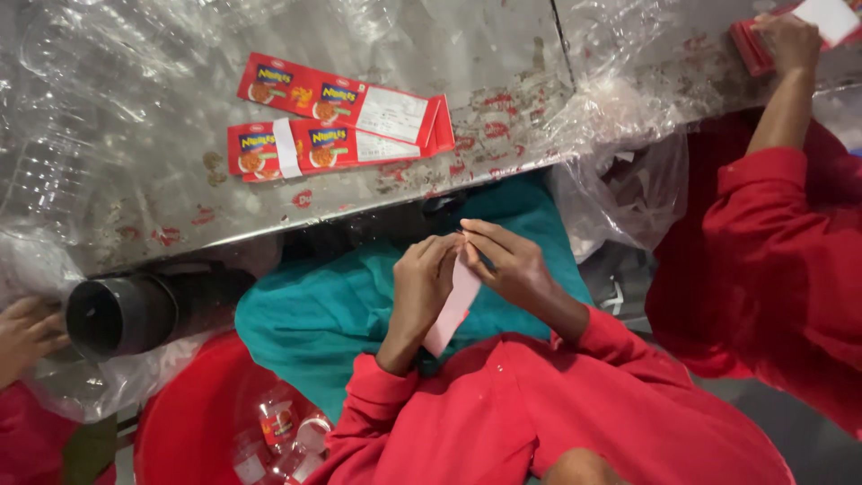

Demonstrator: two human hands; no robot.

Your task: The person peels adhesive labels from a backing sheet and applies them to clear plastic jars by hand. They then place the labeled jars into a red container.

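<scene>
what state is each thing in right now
left hand: pinching the pale pink paper strip
right hand: pinching the strip's top
pale pink paper strip: held over the teal cloth, hanging down
flat red printed cartons: lying flat on the worn metal table, untouched
red plastic tub: open, clear wrappers inside

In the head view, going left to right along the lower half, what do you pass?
A co-worker's hand → black tube → red tub → left hand → pink strip → right hand → co-worker's red sleeve.
</scene>
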